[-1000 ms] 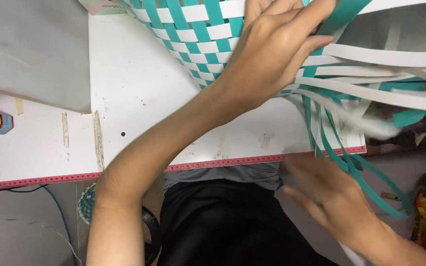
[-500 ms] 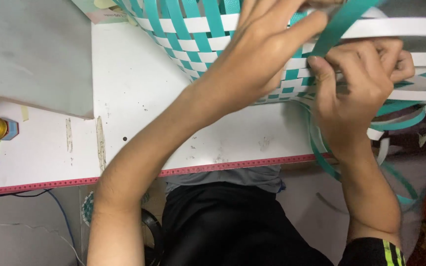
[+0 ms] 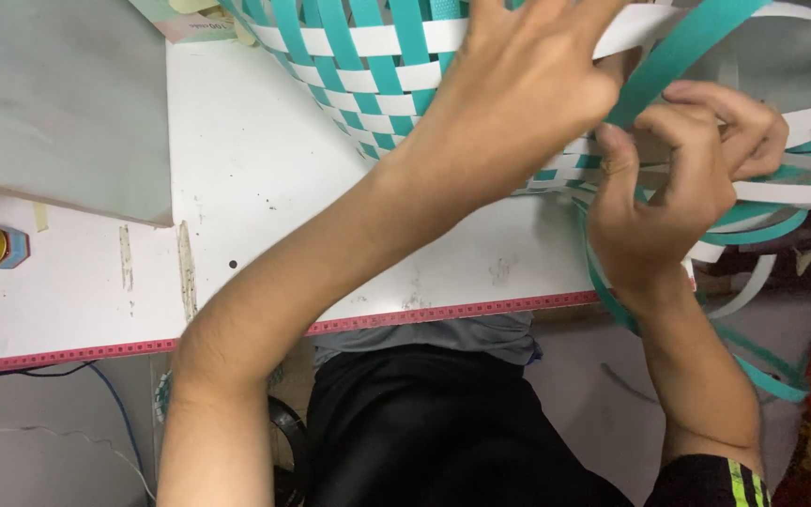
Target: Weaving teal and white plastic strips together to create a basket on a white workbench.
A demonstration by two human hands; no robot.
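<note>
Woven basket (image 3: pixel 368 56) top beyond frame edge

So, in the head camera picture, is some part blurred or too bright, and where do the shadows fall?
Head view: light is even and soft; the white table is bright but not glaring. The left hand and right hand are slightly soft, the woven basket sharper. A faint shadow lies under the left forearm; the floor below the table edge is dim.
</note>
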